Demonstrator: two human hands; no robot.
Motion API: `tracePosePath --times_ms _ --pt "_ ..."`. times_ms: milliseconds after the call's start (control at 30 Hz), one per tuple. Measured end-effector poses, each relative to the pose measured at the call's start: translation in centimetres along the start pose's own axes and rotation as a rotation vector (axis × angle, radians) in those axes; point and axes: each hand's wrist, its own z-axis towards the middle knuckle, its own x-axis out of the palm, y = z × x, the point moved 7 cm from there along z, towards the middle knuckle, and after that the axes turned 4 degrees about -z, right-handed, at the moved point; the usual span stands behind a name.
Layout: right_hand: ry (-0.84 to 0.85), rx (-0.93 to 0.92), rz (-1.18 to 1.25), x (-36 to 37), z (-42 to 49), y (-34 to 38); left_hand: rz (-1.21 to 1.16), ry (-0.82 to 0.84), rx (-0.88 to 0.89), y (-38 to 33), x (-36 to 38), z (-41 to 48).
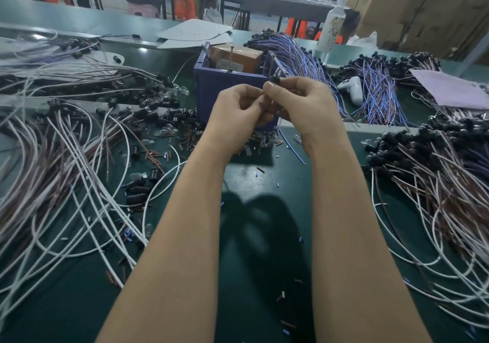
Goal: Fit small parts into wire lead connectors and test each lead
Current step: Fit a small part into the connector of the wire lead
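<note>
Table: a dark green work table (264,181) carries everything, and my two bare forearms reach out over its near edge.
Left heap: white and brown wire leads with black ends (66,170) sprawl along the left edge.
Right heap: more white and brown leads, black-capped (436,183), cover the right edge.
Far heap: blue and violet wire leads (299,56) lie toward the far right corner.
Bin: a blue plastic bin (225,91) stands mid-table just behind my hands, with a brown cardboard box (238,58) inside it.
Left hand: my left hand (235,109) is curled, its thumb and forefinger tips drawn together against my right thumb. I cannot tell what they pinch.
Right hand: my right hand (304,104) is raised in front of the bin, thumb and forefinger pinching the connector.
Connector: a small black plastic lead connector (274,79) sticks up above my right thumb, off the table.
Loose parts: small clear plastic pieces (164,132) are scattered left of the bin.
</note>
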Motion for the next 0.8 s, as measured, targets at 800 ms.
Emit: tracePosePath --times_ms 800 --pt "-0.15 0.005 0.126 -1.4 0.0 0.0 0.032 -0.001 0.005 -0.2 0.0 -0.1"
